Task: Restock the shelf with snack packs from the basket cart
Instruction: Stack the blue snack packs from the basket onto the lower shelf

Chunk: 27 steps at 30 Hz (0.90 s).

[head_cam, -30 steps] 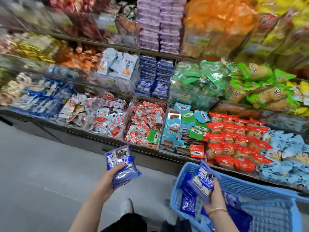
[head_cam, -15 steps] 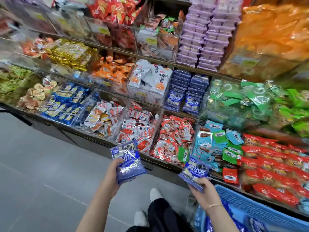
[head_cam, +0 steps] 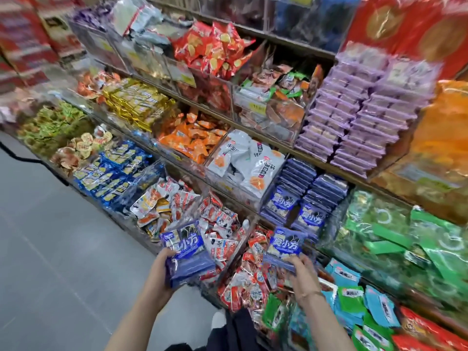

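My left hand (head_cam: 159, 272) grips a stack of blue snack packs (head_cam: 187, 252) in front of the lower shelf. My right hand (head_cam: 302, 271) holds another blue snack pack (head_cam: 285, 245) upright. That pack is just below two rows of matching blue packs (head_cam: 304, 198) standing in a clear bin on the middle shelf. The basket cart is out of view.
Tiered shelves (head_cam: 336, 171) hold clear bins of snacks: purple packs (head_cam: 359, 117), white packs (head_cam: 248, 160), orange packs (head_cam: 195, 140), red-and-white packs (head_cam: 220, 224) and green packs (head_cam: 405, 239). Grey floor (head_cam: 50, 249) lies to the left, and my shoe (head_cam: 217, 320) shows below.
The view has swung up and left, so the blue basket cart has dropped out of sight. Both hands have carried their blue packs up toward the shelf's matching blue rows.
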Each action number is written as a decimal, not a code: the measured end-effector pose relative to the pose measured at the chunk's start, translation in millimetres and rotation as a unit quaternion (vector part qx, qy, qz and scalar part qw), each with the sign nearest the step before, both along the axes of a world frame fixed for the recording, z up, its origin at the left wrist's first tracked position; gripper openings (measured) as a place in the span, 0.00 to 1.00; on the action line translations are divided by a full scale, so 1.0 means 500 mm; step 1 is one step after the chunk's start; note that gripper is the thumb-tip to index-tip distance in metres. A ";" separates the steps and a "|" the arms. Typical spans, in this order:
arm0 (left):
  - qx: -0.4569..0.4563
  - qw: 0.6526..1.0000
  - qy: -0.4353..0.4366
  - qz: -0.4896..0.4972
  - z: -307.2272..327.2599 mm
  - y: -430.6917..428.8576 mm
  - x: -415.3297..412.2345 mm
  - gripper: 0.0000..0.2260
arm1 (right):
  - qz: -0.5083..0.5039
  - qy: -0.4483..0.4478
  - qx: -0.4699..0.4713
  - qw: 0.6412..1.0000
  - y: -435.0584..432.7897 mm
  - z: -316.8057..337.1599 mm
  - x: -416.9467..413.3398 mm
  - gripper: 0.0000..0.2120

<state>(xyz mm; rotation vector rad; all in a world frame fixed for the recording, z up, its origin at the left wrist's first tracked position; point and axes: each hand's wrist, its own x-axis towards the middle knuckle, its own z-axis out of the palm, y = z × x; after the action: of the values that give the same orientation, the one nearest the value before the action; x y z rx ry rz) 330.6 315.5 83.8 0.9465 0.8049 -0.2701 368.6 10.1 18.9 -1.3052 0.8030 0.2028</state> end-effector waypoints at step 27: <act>0.060 0.992 -0.006 -0.115 0.010 -0.011 0.169 0.06 | 0.194 -0.037 -0.307 0.931 0.001 0.079 0.231 0.33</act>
<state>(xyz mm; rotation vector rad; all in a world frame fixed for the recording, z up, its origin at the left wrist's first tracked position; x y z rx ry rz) 415.2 309.9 88.7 1.1552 0.7069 -0.4197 484.0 10.4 58.4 -2.0539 0.5481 0.2212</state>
